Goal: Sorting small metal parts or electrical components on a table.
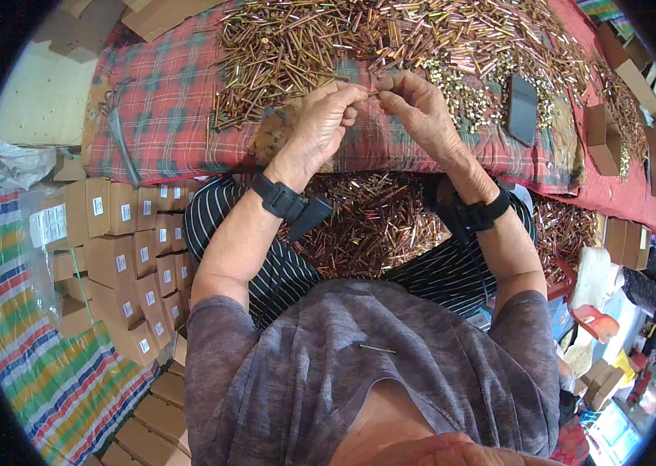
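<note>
My left hand (322, 124) and my right hand (423, 116) meet above the near side of a cloth-covered table. Fingertips of both are closed in a pinch on a small, thin copper-coloured metal piece (374, 93), mostly covered by the fingers. Just beyond the hands spreads a big heap of thin copper- and gold-coloured metal rods (289, 54). To the right of my right hand lies a scatter of small brass-coloured pieces (460, 93), too small to make out exactly. A dark phone (521, 110) rests on them.
Red plaid cloth (165, 101) covers the table, with scissors (117, 132) at its left. More rods (359, 225) lie in my lap area below the edge. Stacked cardboard boxes (122, 256) stand at the left. Open cartons (603, 136) are at the right.
</note>
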A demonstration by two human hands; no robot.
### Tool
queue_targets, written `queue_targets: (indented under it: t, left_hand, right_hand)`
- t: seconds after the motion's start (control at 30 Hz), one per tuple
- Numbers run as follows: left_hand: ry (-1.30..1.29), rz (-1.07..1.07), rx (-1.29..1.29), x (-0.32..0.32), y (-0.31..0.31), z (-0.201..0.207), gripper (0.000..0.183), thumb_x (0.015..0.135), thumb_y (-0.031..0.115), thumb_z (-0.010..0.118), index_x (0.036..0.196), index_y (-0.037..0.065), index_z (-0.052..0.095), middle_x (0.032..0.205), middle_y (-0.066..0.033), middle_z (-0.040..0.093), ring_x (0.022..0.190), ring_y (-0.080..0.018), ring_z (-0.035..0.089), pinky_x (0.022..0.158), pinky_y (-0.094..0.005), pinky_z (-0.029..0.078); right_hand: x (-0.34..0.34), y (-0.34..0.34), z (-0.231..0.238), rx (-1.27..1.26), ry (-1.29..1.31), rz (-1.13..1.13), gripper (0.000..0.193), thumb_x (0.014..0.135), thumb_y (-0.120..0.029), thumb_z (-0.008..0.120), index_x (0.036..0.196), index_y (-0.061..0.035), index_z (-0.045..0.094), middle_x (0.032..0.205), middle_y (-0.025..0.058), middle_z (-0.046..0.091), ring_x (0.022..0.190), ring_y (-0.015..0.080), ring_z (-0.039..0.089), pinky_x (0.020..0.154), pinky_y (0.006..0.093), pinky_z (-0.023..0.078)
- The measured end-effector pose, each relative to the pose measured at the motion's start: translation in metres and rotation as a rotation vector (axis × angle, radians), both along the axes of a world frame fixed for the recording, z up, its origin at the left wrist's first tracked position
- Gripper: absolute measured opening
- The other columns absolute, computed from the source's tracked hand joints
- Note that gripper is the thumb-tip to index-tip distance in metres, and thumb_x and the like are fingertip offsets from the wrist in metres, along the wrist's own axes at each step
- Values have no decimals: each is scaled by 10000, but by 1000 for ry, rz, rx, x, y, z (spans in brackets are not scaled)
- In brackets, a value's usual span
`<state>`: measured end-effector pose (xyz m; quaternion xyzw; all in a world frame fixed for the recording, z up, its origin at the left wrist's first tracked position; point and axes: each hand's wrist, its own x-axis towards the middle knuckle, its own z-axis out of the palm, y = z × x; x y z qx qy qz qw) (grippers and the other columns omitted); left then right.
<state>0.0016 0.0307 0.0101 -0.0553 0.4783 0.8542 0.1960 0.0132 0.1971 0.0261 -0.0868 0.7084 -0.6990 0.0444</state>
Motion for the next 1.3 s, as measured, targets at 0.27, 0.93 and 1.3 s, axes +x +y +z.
queue_targets:
  t: [0.27, 0.93, 1.3]
  left_hand:
    - [32, -41, 48, -2, -1, -3, 69, 779, 99, 637, 791, 50, 590, 698, 24, 536, 563, -28, 411, 492, -161, 309]
    - [136, -97, -61, 0, 2, -9, 39, 809, 82, 595, 826, 49, 584, 812, -30, 626, 633, -20, 477, 551, -153, 347]
    - [438, -612, -654, -4, -10, 16, 183, 774, 164, 644, 862, 3, 645, 811, -43, 635, 726, -108, 567, 674, -240, 453]
  right_hand:
    - [2, 2, -3, 135, 81, -20, 141, 875, -115, 554, 946, 6, 557, 793, -1, 584, 709, 59, 529, 621, 224, 450]
    - [4, 1, 0, 798, 474, -143, 385, 897, -361, 497, 874, -1, 630, 654, 128, 592, 555, 223, 563, 514, 337, 432]
    - [-16, 24, -14, 768, 168, 60, 370, 845, -349, 547, 728, -6, 623, 630, 193, 585, 602, 339, 589, 558, 411, 456]
